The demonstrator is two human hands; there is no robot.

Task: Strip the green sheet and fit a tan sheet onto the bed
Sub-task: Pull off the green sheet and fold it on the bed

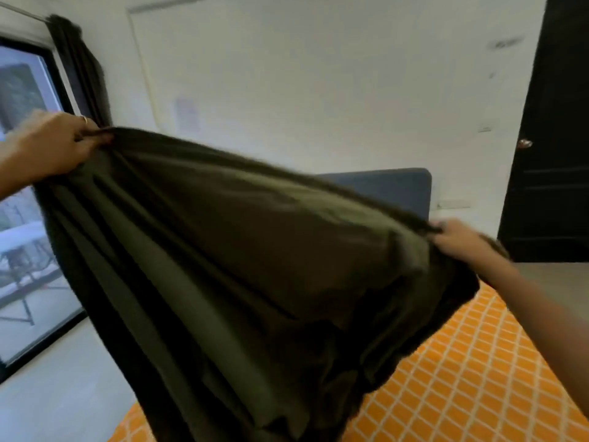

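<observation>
- Gripping the green sheet [242,250] at its upper left edge, my left hand [52,145] is raised in front of the window [22,193], fingers curled tight round a bunched fold; a ring shows on one finger.
- Beside that hand a dark curtain [79,68] hangs along the window frame.
- The sheet stretches taut between my hands and droops in long folds, lifted off the bed, its lower part hanging over the bed's near edge.
- Behind its top edge a blue-grey headboard [395,189] stands against the white wall.
- My right hand [459,237], lower, pinches the sheet's right edge, fingers closed on cloth.
- Below it lies the orange lattice-patterned mattress cover [478,362].
- A black door [551,138] stands at far right.
</observation>
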